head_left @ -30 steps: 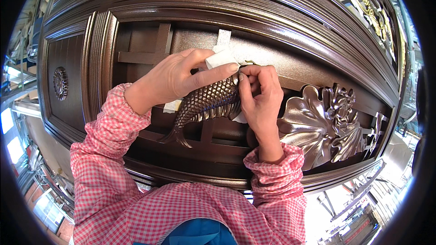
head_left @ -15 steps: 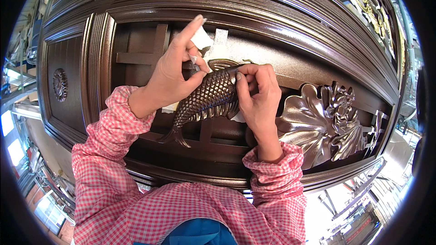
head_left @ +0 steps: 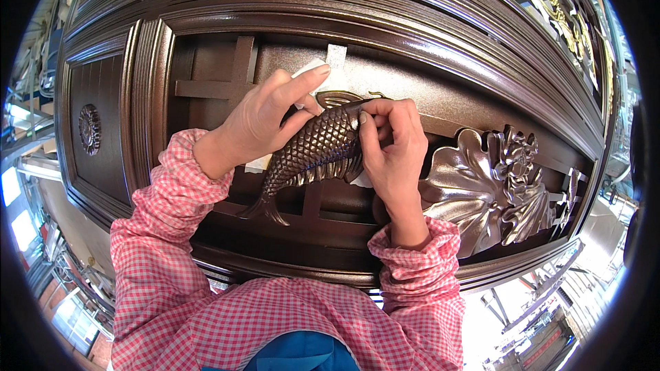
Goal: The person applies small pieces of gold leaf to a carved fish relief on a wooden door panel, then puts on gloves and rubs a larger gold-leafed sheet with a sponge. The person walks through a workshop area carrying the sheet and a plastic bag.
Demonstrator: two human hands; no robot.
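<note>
A dark bronze-coloured carved fish (head_left: 313,148) lies slantwise on the framed panel, its tail at lower left and its head at upper right. My left hand (head_left: 265,110) is over its upper edge, index finger stretched out to the right. A small white piece (head_left: 311,71), like paper or tape, shows behind that finger and appears held in the hand; its lower part is hidden. With bent fingers and thumb, my right hand (head_left: 395,141) grips the fish at its head, which the fingers partly cover. White patches (head_left: 258,163) show beside the fish, against the panel.
Flat crossing bars (head_left: 213,89) span the recess of the large brown moulded panel. Right of the fish sits a glossy carved leaf and flower (head_left: 474,189). A round rosette (head_left: 91,129) marks the left panel. Gilded openwork (head_left: 564,20) stands at far upper right.
My left hand's raised index finger has come down and to the right, taking the white piece with it nearer the fish. My right hand stays at the fish's head, almost unmoved.
</note>
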